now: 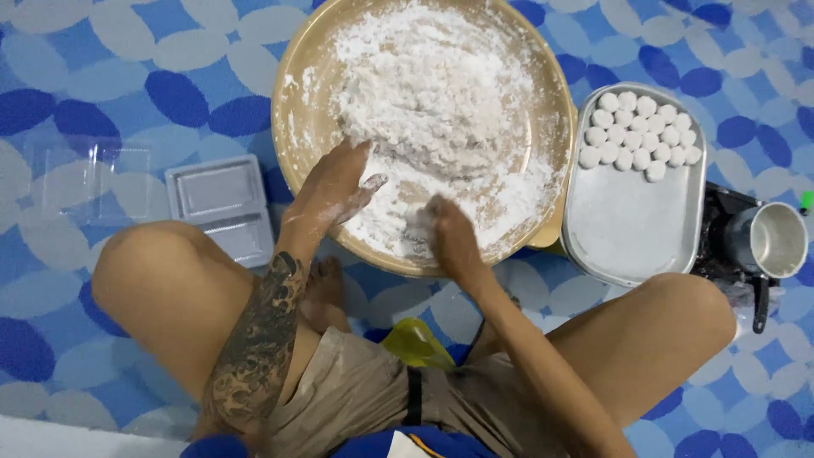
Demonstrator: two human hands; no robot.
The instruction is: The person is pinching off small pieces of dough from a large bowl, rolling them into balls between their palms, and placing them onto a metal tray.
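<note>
- A clear plastic lidded container [222,208] is lying open and unfilled on the blue patterned mat [102,93].
- The left hand [335,188] is resting on the bowl's near rim, fingers spread, gripping nothing.
- The wide round tan bowl [292,102] is holding a crumbly white floury mass [432,93], most of it not yet shaped.
- The right hand [449,233] is curling into that flour; whether it is pinching any, I cannot tell.
- The rectangular metal tray [632,225] is carrying a small cluster of finished white dough balls [640,136], mostly bare otherwise.

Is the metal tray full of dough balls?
No, the white balls fill only the far end of the metal tray; the rest is bare.
</note>
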